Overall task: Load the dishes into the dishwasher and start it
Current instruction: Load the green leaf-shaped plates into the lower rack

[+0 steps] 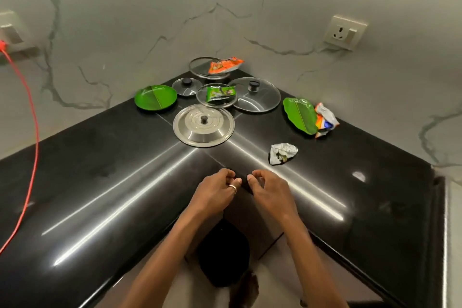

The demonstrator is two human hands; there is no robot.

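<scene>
Head view. Black glossy countertop (105,182) runs in an L into a corner of pale, grey-veined wall (140,20). One wall socket (345,32) sits on the right wall. A red cable (31,117) hangs down from a second socket (8,31) at the left edge.

The dishes are grouped at the back of the corner, well apart from both hands:
- A steel lid (203,124) lies nearest the person, knob up.
- A large glass lid (255,94) lies behind it to the right.
- A small glass lid (187,86) lies behind it to the left.
- A middle glass lid (216,95) carries a green wrapper (220,92).
- A rear glass lid (203,67) against the wall carries an orange wrapper (225,64).
- A round green plate (155,97) lies left of the lids.
- A leaf-shaped green plate (300,115) lies to the right, touching a crumpled wrapper (326,120).
- A silver wrapper (283,153) lies alone, nearer the hands.

The left hand (215,192), wearing a ring (233,188), and the right hand (270,192) are side by side over the counter's inner corner. Both have loosely curled fingers and hold nothing. Contact between the fingertips and the counter cannot be determined.
</scene>
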